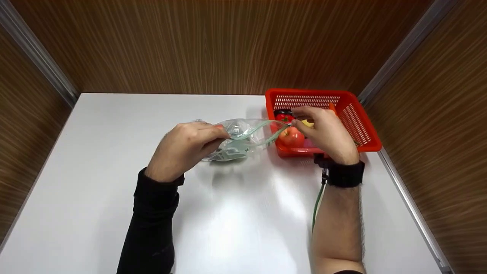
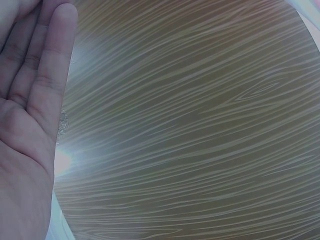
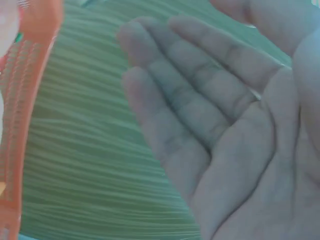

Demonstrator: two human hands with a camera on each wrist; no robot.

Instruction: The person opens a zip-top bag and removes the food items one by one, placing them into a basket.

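Note:
A clear zip bag (image 1: 243, 139) with a green seal strip is held open just above the white table (image 1: 243, 220). My left hand (image 1: 186, 146) grips the left end of its mouth. The right end, by the front left corner of a red plastic basket (image 1: 365, 125), is pinched by my right hand (image 1: 323, 131). Inside the basket lie a red tomato (image 1: 291, 136), a yellow item (image 1: 308, 123) and a dark item (image 1: 282, 113), partly hidden by the right hand. The left wrist view shows only the left hand (image 2: 30, 115) and wood wall. In the right wrist view the right hand (image 3: 225, 115) is beside the basket (image 3: 30, 100).
Wood-grain walls close the table in at the back and on both sides. The basket stands at the back right, near the right edge. A green cable (image 1: 317, 201) runs along my right forearm from a black wrist strap.

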